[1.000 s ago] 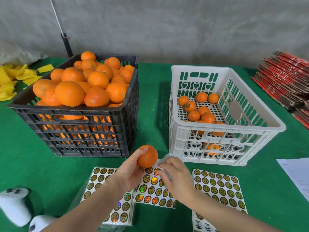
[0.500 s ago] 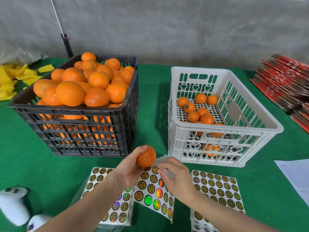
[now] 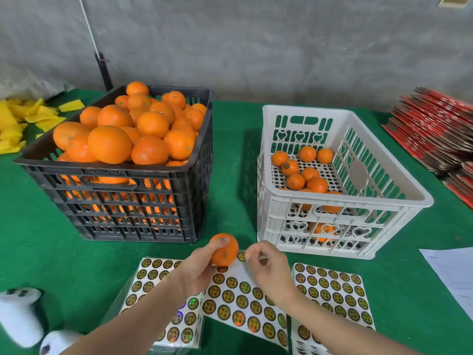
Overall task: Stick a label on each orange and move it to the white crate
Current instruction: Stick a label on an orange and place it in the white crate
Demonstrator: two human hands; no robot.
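Observation:
My left hand (image 3: 198, 270) grips a small orange (image 3: 225, 252) above the sticker sheets, in front of the gap between the two crates. My right hand (image 3: 268, 267) pinches a round gold label (image 3: 242, 256) right beside that orange, touching or almost touching its skin. Below both hands lies a sheet of gold labels (image 3: 243, 303). The white crate (image 3: 340, 201) stands to the right with several oranges inside, some labelled. A black crate (image 3: 122, 196) at the left is heaped with oranges.
More label sheets lie at the left (image 3: 151, 275) and right (image 3: 332, 290) of the middle one. A white controller (image 3: 20, 316) sits at the near left. Yellow foam pieces (image 3: 23, 119) lie far left, red cardboard stacks (image 3: 435, 129) far right, a paper sheet (image 3: 453, 272) near right.
My right hand has peeled a label off the sheet and lifted it up to the orange. The sheet, raised half a second ago, lies flat again. My left hand has barely moved.

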